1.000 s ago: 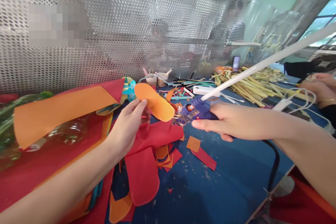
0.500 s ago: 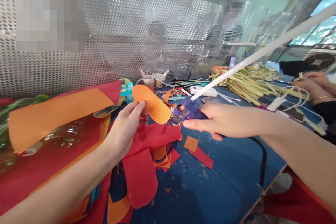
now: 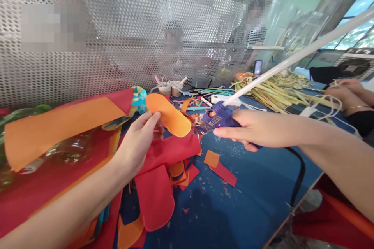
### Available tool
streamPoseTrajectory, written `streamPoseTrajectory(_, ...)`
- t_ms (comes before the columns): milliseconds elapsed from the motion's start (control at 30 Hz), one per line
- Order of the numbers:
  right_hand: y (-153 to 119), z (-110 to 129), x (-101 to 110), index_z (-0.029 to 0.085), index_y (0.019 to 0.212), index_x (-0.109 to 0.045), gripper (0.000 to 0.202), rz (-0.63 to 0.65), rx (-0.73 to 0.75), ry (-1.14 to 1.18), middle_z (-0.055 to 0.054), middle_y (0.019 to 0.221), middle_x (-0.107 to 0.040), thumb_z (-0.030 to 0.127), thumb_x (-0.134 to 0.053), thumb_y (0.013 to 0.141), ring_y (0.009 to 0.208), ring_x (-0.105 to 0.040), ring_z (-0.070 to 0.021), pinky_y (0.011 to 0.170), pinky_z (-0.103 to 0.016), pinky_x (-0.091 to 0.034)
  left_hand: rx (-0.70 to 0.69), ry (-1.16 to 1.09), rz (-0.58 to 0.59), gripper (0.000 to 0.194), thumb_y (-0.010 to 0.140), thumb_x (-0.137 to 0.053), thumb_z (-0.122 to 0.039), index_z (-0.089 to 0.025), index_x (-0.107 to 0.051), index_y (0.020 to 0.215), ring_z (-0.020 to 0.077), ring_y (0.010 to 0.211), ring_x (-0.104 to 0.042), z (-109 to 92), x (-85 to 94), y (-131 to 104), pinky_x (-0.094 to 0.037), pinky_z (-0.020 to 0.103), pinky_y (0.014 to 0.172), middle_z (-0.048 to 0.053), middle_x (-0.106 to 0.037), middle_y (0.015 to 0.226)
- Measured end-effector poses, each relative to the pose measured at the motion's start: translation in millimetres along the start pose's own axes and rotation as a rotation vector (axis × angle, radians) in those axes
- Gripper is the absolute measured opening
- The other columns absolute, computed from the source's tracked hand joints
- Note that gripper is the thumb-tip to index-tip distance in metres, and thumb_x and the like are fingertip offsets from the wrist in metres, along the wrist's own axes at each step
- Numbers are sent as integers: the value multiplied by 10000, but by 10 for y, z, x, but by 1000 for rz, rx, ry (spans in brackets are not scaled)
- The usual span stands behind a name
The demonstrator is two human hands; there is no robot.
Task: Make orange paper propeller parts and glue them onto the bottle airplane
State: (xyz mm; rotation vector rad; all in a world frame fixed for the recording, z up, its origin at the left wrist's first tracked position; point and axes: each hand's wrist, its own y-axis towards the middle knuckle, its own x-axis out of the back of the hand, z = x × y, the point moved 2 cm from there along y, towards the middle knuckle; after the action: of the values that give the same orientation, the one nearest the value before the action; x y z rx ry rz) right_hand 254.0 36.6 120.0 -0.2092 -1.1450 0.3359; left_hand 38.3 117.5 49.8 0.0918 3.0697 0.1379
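Note:
Between thumb and fingers, my left hand (image 3: 143,136) pinches an orange sole-shaped cutout (image 3: 169,116) and holds it up above the table. My right hand (image 3: 248,126) is wrapped round a blue hot glue gun (image 3: 219,116) with a small orange light glowing on its side. A long white glue stick (image 3: 280,64) sticks out of its back end. The gun's nozzle, wrapped in something shiny, points left at the cutout's lower right end; I cannot tell whether they touch. Under my left hand lie a rolled red sheet (image 3: 175,151) and a red rounded cutout (image 3: 154,198).
Orange and red scraps (image 3: 212,158) lie on the blue table (image 3: 233,210). Plastic bottles (image 3: 70,148) and an orange sheet (image 3: 64,124) are at left. Dried stalks (image 3: 271,93), a white cable (image 3: 324,107) and another person's hands (image 3: 344,91) are at right. A perforated screen (image 3: 122,39) stands behind.
My right hand has moved the glue gun a little to the right and up, away from the cutout. My left hand keeps the orange cutout almost where it was.

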Motion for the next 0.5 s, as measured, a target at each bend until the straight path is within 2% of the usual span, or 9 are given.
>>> streamPoseTrajectory(267, 78, 144, -64, 205, 683, -436, 451, 53, 105, 72, 36, 479, -531, 605, -407, 887, 436, -514, -106, 449, -219, -385, 18, 1, -1, 242, 683, -675, -404, -183, -580, 654, 128, 630, -516, -16, 3, -20, -435, 209, 535, -16, -554, 679)
streamPoseTrajectory(400, 76, 90, -47, 209, 671, -427, 449, 27, 81, 74, 39, 482, -526, 609, -433, 877, 432, -513, -106, 446, -221, -392, 18, -1, 7, 251, 673, -680, -410, -178, -583, 661, 127, 623, -505, -9, 3, -3, -433, 213, 533, -15, -550, 676)
streamPoseTrajectory(500, 43, 24, -19, 206, 618, -441, 495, 11, 24, 31, 17, 485, -562, 633, -424, 867, 448, -531, -118, 501, -245, -417, 9, -4, 7, 265, 663, -686, -418, -176, -577, 653, 130, 624, -497, -4, 6, 9, -436, 216, 534, -17, -542, 664)
